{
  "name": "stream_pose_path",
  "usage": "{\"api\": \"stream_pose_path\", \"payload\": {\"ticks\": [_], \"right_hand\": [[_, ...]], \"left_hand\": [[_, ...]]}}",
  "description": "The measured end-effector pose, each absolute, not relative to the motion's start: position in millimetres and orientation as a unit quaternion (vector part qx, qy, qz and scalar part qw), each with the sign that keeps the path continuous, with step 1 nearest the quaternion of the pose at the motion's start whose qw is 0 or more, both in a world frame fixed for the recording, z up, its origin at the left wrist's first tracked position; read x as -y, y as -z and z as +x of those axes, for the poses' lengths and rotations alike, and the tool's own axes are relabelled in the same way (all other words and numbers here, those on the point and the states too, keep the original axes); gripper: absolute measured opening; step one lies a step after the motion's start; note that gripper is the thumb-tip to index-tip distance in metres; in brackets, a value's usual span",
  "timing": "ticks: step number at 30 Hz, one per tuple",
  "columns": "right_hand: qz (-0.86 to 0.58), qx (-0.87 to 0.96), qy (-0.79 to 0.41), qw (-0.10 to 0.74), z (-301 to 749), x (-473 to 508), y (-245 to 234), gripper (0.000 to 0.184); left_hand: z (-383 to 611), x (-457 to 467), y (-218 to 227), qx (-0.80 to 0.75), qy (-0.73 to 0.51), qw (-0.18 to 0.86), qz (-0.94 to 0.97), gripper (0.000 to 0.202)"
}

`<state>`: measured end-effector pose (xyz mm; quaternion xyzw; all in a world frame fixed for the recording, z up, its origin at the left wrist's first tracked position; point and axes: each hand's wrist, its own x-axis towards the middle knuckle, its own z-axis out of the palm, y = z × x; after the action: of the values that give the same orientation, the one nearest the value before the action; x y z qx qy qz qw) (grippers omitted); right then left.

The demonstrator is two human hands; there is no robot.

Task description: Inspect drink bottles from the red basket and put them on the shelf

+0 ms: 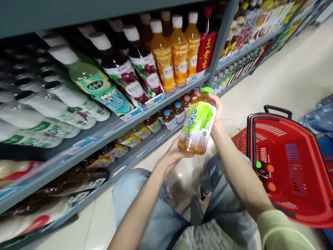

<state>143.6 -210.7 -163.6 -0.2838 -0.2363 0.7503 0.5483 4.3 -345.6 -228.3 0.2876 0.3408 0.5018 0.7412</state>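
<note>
Between both my hands is a large tea bottle with a bright green cap and a green-and-white label, tilted slightly with its cap away from me. My left hand cups the bottle's base from below, its fingers wrapped under it. My right hand grips the upper right side near the cap, with the fingers partly hidden behind the bottle. Just beyond the bottle, on the lower shelf, stand small bottles with blue caps and pink caps.
A grey shelf on the left holds white-capped grape juice bottles, orange juice bottles and white bottles. On the floor at right stands a red shopping basket with several capped bottles inside. Blue shrink-wrapped packs lie beyond it.
</note>
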Motion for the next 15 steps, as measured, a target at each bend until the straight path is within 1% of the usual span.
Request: {"api": "stream_pose_path", "payload": {"ticks": [4,8,10,13,15], "right_hand": [[-0.328,0.183,-0.758,0.533,150,207,165,0.020],[-0.322,0.185,-0.755,0.541,158,203,177,0.018],[-0.324,0.183,-0.750,0.547,162,201,181,0.016],[-0.330,0.190,-0.747,0.546,167,200,183,0.017],[-0.325,0.215,-0.752,0.532,169,199,181,0.023]], "left_hand": [[4,338,230,-0.332,-0.460,0.756,0.326,0.073],[4,336,228,-0.315,-0.431,0.770,0.350,0.088],[5,336,228,-0.311,-0.421,0.780,0.343,0.093],[11,338,227,-0.319,-0.426,0.781,0.327,0.093],[17,340,225,-0.336,-0.438,0.771,0.318,0.089]]}}
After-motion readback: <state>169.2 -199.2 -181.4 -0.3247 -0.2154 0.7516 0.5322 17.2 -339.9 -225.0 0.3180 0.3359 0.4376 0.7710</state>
